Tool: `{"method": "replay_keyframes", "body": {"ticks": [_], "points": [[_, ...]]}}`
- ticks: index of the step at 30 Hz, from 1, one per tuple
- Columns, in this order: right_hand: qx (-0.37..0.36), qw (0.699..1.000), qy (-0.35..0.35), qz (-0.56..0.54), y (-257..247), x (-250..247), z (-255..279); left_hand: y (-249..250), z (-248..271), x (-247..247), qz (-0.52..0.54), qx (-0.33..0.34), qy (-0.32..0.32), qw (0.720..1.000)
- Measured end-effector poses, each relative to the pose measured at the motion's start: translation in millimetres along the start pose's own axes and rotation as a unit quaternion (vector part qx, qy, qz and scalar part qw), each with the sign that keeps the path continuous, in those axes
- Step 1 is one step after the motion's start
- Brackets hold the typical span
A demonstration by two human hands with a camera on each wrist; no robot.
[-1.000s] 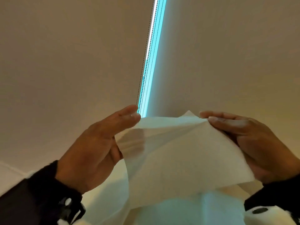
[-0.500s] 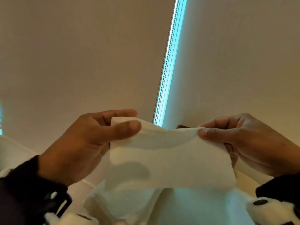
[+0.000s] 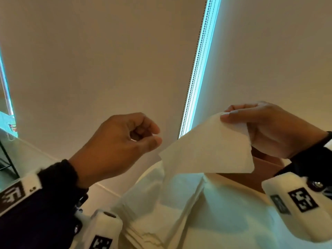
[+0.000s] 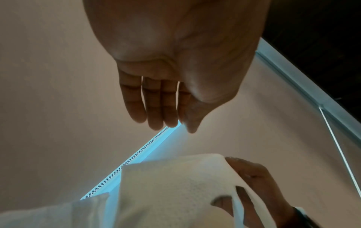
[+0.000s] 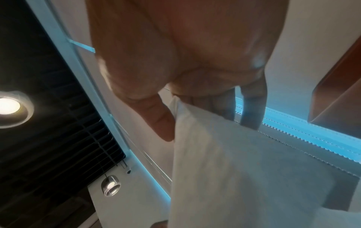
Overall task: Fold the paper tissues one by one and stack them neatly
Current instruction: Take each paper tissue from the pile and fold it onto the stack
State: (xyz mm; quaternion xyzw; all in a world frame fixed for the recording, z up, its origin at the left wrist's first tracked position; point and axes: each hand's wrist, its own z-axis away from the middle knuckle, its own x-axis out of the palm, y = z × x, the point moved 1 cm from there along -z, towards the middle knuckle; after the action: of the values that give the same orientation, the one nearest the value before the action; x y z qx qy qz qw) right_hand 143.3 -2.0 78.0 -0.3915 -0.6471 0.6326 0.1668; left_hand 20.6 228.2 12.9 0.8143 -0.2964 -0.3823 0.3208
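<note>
Nearest, below both sets of fingers, lie the loose white tissues (image 3: 179,209) not yet done, one layered over another; what carries them cannot be told. Just above, the folded tissue (image 3: 206,151) hangs from the right hand (image 3: 273,130) alone, thumb and forefinger pinching its upper right corner. Half a second ago the left hand (image 3: 115,148) pinched the opposite corner too; it has let go and now sits just beside the free edge, fingers loosely curled, thumb tip near forefinger, holding nothing. That release suggests the fold is finished and the piece is ready for the stack. Its long axis slopes from the pinching fingers down toward the left hand, the free corner pointing at it. Beyond the fingers, a bead chain (image 3: 195,69) runs up the pale blind (image 3: 98,60).
</note>
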Motion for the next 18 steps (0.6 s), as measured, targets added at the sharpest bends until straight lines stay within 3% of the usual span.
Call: {"method": "replay_keyframes", "body": {"ticks": [3, 6, 8, 10, 14, 18], "points": [[0.0, 0.997, -0.069, -0.042, -6.4, -2.8, -11.5, -4.9, -15.1, 6.5, -0.019, 0.02, -0.085, 0.996], [-0.01, 0.985, -0.165, -0.045, -14.3, -4.5, -19.9, 4.8, -28.7, 18.8, 0.028, 0.033, -0.221, 0.974], [-0.015, 0.976, -0.211, -0.049, -20.3, -4.1, -23.4, 11.1, -33.9, 25.6, 0.082, 0.03, -0.274, 0.958], [-0.023, 0.971, -0.231, -0.063, -25.5, -2.5, -25.5, 16.9, -33.7, 25.9, 0.129, 0.031, -0.278, 0.951], [-0.026, 0.977, -0.2, -0.064, -26.2, -10.7, -34.1, 16.4, -24.2, 15.6, 0.199, 0.003, -0.226, 0.954], [0.035, 0.976, -0.197, -0.085, -0.6, -22.6, -51.8, 10.4, -4.2, 3.3, 0.224, -0.061, -0.168, 0.958]]}}
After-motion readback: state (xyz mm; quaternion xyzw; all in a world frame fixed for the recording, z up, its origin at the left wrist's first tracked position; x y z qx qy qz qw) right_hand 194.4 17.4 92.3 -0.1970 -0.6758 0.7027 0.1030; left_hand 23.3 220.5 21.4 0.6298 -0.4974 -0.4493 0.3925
